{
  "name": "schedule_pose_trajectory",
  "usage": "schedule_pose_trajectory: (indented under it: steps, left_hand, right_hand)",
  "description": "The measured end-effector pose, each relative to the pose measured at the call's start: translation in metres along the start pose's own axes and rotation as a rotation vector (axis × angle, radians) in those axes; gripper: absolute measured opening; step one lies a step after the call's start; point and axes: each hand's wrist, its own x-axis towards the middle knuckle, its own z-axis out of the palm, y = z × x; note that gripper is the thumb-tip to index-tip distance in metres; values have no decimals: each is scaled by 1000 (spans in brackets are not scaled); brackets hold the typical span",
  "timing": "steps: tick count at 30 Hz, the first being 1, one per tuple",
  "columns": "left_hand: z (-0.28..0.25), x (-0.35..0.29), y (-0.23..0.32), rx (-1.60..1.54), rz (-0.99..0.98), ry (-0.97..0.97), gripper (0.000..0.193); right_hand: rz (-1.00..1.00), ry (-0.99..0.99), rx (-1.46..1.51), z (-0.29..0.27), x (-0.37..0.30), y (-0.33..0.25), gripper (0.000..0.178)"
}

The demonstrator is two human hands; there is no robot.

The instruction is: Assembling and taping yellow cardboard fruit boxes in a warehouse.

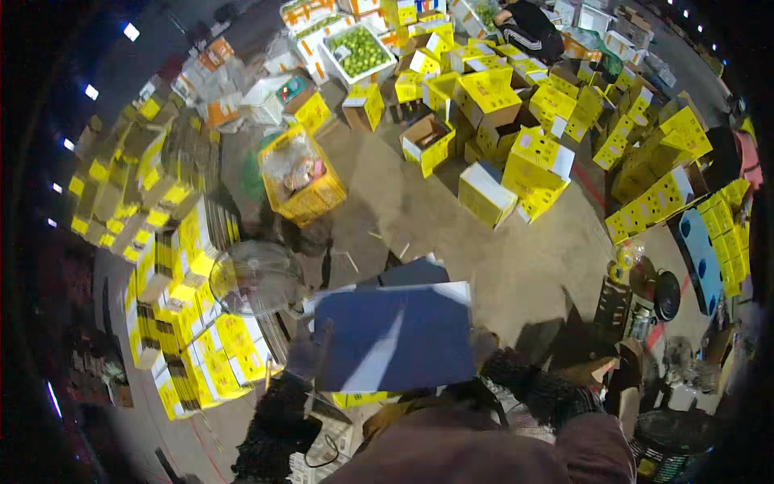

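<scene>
A large dark blue rectangular panel (395, 343) is held up in front of my body, between my two hands. A pale streak of light crosses its face, and whitish edges stick out along its far side. A dark flap (411, 273) shows behind that side. My left hand (305, 355) is closed on the panel's left edge, dim and partly shaded. At the opposite edge my right hand (484, 343) grips it, fingers mostly hidden. Dark fuzzy cuffs cover both wrists. Below the panel, a strip of yellow carton (359, 398) peeks out near my lap.
Stacked flat yellow cartons (218, 351) stand left, beside a round wire-mesh fan (256, 278). A yellow crate (305, 202) sits ahead. Open yellow boxes (488, 97) crowd the far floor, near a white crate of green fruit (357, 54) and a bending person (528, 28).
</scene>
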Motion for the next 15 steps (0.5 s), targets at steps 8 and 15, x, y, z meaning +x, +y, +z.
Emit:
schedule_pose_trajectory:
  steps: [8,15]
  left_hand:
    - [-3,85,79,-349,346,-137,55]
    - [68,137,-172,729,77,-203,72]
  right_hand:
    - [-279,628,991,-172,-5,-64,52]
    - [363,246,1152,-49,-103,-40,36]
